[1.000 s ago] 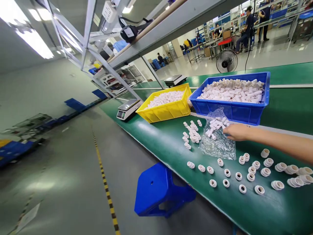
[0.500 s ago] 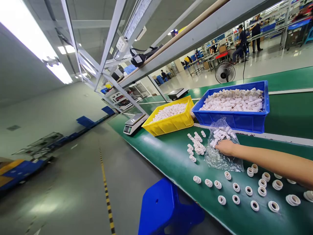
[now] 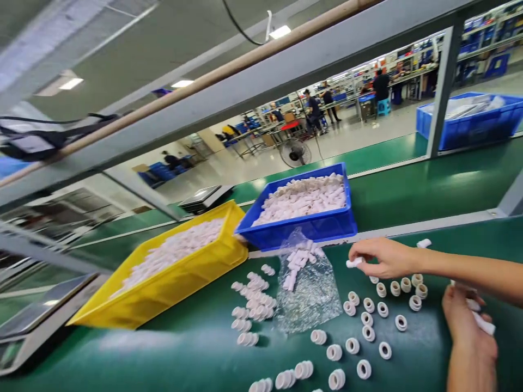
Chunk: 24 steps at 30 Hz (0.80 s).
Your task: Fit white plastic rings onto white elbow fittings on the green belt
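Observation:
My right hand (image 3: 382,258) reaches in from the right edge, closed, pinching a small white plastic tube fitting (image 3: 353,263) between thumb and fingers. It is above the green table, right of a clear plastic bag (image 3: 312,305) holding several white tube fittings (image 3: 300,258). My left hand (image 3: 469,321) is at lower right, fingers curled around white tube fittings (image 3: 484,324); part of them is hidden by the fingers. Between the bag and my hands, several white ring-shaped fittings (image 3: 368,333) stand spread over the table. Left of the bag lies a cluster of ribbed white fittings (image 3: 259,305).
A blue bin (image 3: 302,231) and a yellow bin (image 3: 183,286), both full of white fittings, stand behind the bag. A scale (image 3: 44,310) is at far left. One loose fitting (image 3: 424,243) lies beyond my right forearm. A metal frame rail (image 3: 245,65) crosses overhead.
The view has swung to the right. My right hand has left the plastic bag and moved right, with a white fitting in its fingers. My left hand has come into view.

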Motion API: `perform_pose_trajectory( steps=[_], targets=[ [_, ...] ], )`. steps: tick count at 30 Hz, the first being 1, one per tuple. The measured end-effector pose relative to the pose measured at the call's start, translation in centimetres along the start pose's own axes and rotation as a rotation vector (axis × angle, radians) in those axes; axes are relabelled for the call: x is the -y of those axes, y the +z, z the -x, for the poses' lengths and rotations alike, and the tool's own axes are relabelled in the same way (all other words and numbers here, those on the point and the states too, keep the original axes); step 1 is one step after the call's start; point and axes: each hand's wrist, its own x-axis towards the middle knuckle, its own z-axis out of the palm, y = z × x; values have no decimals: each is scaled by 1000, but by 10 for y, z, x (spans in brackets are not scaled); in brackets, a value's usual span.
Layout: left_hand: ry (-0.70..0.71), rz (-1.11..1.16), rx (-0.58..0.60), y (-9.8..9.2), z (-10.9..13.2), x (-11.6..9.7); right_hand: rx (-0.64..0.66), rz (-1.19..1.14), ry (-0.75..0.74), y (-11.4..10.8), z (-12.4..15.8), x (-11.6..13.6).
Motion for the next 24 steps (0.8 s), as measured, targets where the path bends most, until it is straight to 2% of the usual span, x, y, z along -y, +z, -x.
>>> perform_pose_trajectory(
  steps=[2, 4, 7, 10, 14, 19, 24],
  targets=[
    [-22, 35, 85, 1, 2, -8, -96, -76, 100, -16, 51, -12],
    [-23, 78, 137, 1, 6, -18, -245, -279, 267, -19, 102, -27],
    [-37, 129, 189, 3, 11, -29, -385, -493, 480, -7, 165, -48],
    [-49, 170, 242, 3, 12, -33, -478, -628, 569, 13, 207, -60],
    [-35, 160, 243, 3, 10, -34, -557, -687, 588, 35, 230, -63],
    [-30, 146, 233, 3, 10, -35, -461, -580, 544, 45, 235, -64],
    [11, 59, 217, -1, 7, -32, -441, -531, 533, 45, 236, -63]
  ],
)
